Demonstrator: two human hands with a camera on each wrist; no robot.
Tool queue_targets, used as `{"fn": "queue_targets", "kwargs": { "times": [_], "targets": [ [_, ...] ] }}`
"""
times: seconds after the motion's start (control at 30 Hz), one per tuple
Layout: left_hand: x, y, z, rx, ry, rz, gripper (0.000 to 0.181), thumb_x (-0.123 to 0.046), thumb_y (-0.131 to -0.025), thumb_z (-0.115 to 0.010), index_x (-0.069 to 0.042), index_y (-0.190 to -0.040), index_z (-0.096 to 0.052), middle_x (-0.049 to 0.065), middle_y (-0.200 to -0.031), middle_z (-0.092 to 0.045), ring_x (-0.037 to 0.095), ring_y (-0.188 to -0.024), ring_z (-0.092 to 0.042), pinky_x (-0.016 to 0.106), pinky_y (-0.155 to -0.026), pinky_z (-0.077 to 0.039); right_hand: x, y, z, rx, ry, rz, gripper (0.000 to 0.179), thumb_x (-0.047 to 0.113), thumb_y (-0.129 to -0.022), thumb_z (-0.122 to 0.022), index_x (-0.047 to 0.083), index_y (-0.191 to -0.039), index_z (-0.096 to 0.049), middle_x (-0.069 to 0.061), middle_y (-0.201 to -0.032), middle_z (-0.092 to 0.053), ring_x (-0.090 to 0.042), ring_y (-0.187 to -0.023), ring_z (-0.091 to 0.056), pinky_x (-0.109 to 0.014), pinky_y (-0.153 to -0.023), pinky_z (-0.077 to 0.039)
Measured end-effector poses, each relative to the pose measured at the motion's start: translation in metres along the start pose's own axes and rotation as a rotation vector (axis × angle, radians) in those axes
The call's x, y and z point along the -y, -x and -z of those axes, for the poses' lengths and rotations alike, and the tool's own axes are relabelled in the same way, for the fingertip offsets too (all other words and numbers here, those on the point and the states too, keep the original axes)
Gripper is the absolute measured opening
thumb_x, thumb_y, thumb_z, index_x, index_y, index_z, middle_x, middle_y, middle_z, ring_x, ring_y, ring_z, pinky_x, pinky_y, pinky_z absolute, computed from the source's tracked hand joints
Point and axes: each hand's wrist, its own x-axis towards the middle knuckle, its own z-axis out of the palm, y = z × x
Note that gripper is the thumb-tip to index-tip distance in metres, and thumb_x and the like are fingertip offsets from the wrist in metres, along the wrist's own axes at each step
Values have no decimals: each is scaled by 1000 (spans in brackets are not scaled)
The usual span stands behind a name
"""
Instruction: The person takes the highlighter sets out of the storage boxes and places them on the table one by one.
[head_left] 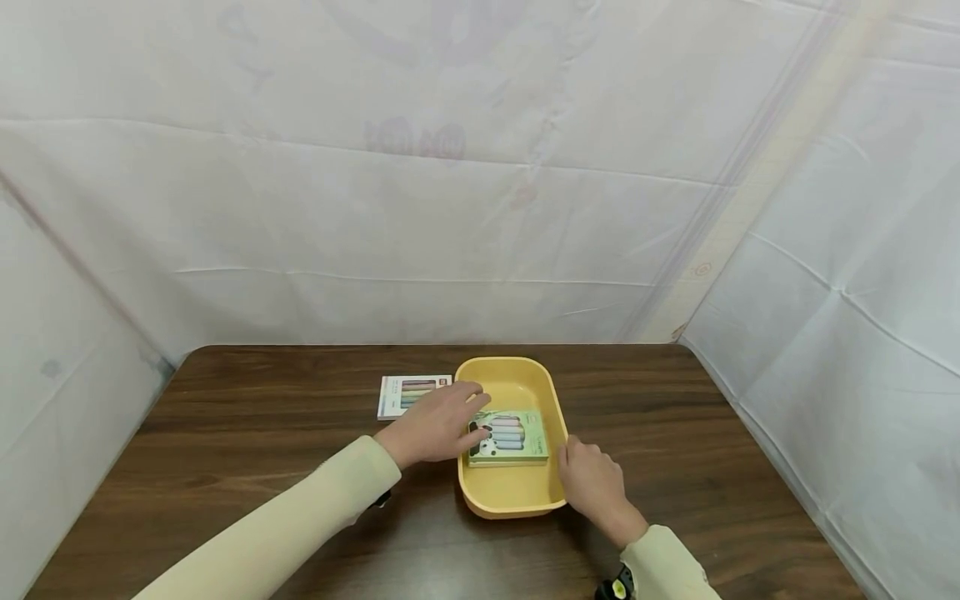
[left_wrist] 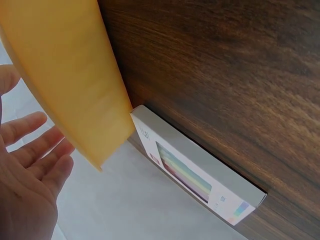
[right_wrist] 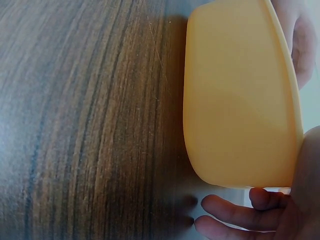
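A yellow plastic bin (head_left: 517, 498) stands on the table, and a green box (head_left: 536, 437) with a panda and pastel marker-like sticks printed on it lies inside. My left hand (head_left: 438, 421) reaches over the bin's left rim with thumb and fingers spread, above the left side of that box. In the left wrist view its fingers (left_wrist: 37, 150) are apart and nothing is between them. At the right rim, my right hand (head_left: 594, 482) grips the bin's edge. The right wrist view shows its fingers (right_wrist: 240, 215) beside the bin's outer wall (right_wrist: 240, 100); the thumb is hard to make out.
A white box (head_left: 392, 398) with coloured sticks pictured on it lies just left of the bin, partly behind my left hand. The dark wood table (head_left: 247, 442) meets white sheeting (head_left: 420, 217) at the back and both sides.
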Motion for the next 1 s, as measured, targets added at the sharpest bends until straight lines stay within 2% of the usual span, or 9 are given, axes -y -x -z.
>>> {"fn": "queue_targets", "kwargs": {
  "times": [0.37,0.67,1.0],
  "targets": [
    [-4,-2,-1,29,20,-1,51,-44,-96,-54,-10,-134,-54,8,-131,-58,20,-121,-56,37,-102,-47,-1,0,1,4,-7,-1,34,25,-102,-38,6,-82,-57,-3,-57,-46,-17,-44,-43,-30,-41,-32],
    [-6,-2,-1,33,31,-25,48,-43,-96,-55,-11,-132,-55,7,-128,-59,19,-113,-59,37,-94,-51,0,0,0,-3,-6,8,33,24,-102,-39,5,-84,-58,-3,-57,-46,-16,-44,-43,-29,-41,-32],
    [-10,-6,-3,95,21,-10,51,-47,-97,-51,-13,-135,-52,6,-131,-57,18,-116,-57,36,-96,-50,0,0,1,-2,-3,9,32,25,-102,-39,5,-84,-58,-3,-57,-46,-17,-44,-44,-30,-41,-32]
  ]
}}
